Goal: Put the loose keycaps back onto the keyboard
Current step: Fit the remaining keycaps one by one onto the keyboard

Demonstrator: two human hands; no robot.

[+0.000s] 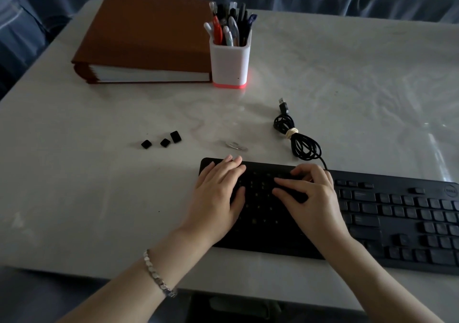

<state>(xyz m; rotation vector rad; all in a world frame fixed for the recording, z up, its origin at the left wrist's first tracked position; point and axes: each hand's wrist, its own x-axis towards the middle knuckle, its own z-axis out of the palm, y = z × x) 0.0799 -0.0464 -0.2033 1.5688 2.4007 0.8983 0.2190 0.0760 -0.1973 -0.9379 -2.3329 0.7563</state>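
Note:
A black keyboard (387, 213) lies on the white table (99, 198), near its front edge on the right. My left hand (218, 193) rests flat on the keyboard's left end with its fingers straight. My right hand (310, 198) lies over the keys just right of it. Its forefinger and thumb point left, close together over the dark keys, and its other fingers curl at the keyboard's top edge. Whether anything sits between forefinger and thumb is lost in the dark. Three loose black keycaps (165, 142) lie on the table to the upper left of the keyboard.
A small metal piece (236, 145) lies just behind the keyboard. The keyboard's bundled cable (301, 141) with its USB plug sits behind my right hand. A white pen holder (229, 62) and a thick brown binder (149, 37) stand at the back.

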